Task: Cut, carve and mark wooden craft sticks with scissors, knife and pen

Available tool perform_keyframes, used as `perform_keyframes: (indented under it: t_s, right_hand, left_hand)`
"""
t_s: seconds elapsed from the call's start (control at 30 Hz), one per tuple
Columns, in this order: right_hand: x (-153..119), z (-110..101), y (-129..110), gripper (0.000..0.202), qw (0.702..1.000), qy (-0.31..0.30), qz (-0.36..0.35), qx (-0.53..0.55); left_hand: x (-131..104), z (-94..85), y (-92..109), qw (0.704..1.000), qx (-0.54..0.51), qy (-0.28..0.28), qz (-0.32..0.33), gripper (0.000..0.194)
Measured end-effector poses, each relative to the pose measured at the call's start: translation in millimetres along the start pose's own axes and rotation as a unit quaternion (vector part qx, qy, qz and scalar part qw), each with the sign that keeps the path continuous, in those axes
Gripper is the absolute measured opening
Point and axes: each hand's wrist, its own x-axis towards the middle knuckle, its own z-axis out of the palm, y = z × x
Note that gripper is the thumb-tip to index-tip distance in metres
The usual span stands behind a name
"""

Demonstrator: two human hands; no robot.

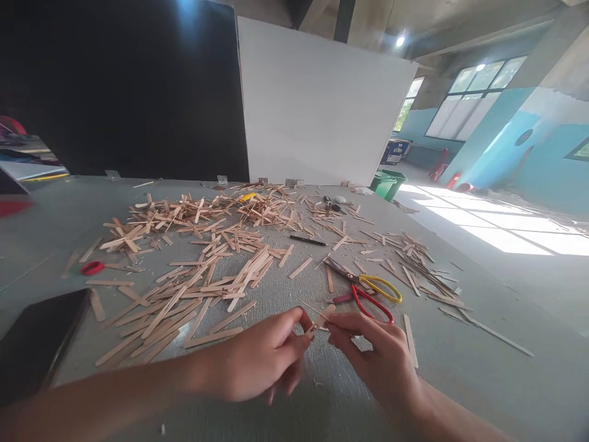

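Observation:
My left hand (269, 353) is closed in a pinch, thumb and index fingertips together on a small piece of wooden craft stick. Facing it, my right hand (380, 353) pinches a short craft stick (326, 314) close to the left fingertips. The two hands almost meet above the grey table (322, 405), and the fingers partly hide the wood. Just beyond the right hand lie scissors (340, 271) with one yellow and one red handle. A single craft stick (410, 341) rests beside the right wrist.
Many loose craft sticks (248, 273) cover the table's middle. A black pen (308, 240) lies among them. At left are a red ring (92, 267) and a dark flat object (37, 344). Black (151, 92) and white (322, 104) panels stand behind; green bins (389, 184) are beyond the right edge.

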Motion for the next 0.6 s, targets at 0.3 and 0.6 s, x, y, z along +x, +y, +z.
perform_keyframes:
  t_s: [0.3,0.6]
  right_hand:
    - [-2.4,0.3,-0.7,0.013,0.999,-0.032,0.002,-0.004]
    - [-5.0,1.0,1.5,0.011,0.998,-0.061,-0.023,-0.009]
  left_hand:
    - [7.5,2.4,-9.2,0.988,-0.136,0.061,0.046,0.039]
    - [17.1,0.1,-15.7,0.986,-0.139,0.064,0.068,0.037]
